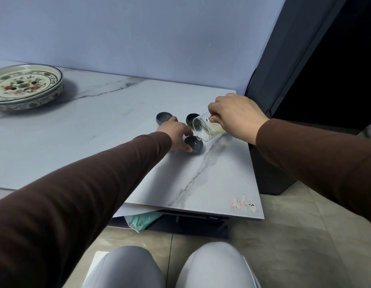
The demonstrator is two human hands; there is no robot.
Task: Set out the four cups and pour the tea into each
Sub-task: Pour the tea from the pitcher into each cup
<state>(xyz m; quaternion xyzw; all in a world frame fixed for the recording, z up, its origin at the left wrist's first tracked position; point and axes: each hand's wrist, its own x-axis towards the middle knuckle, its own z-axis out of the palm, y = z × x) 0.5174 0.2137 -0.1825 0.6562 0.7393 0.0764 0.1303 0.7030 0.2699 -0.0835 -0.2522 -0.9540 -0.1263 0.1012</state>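
Observation:
Three small dark blue cups show on the marble table. One cup stands at the back left, another at the back right, partly behind the glass pitcher. My left hand grips the near cup by its side. My right hand holds a clear glass pitcher of pale yellow tea, tipped steeply with its spout over the near cup. A fourth cup is not visible; my left hand may cover it.
A painted ceramic tray sits at the far left of the table. A dark cabinet stands to the right, past the table's edge. The wall runs behind. My knees are below the front edge, above a tiled floor.

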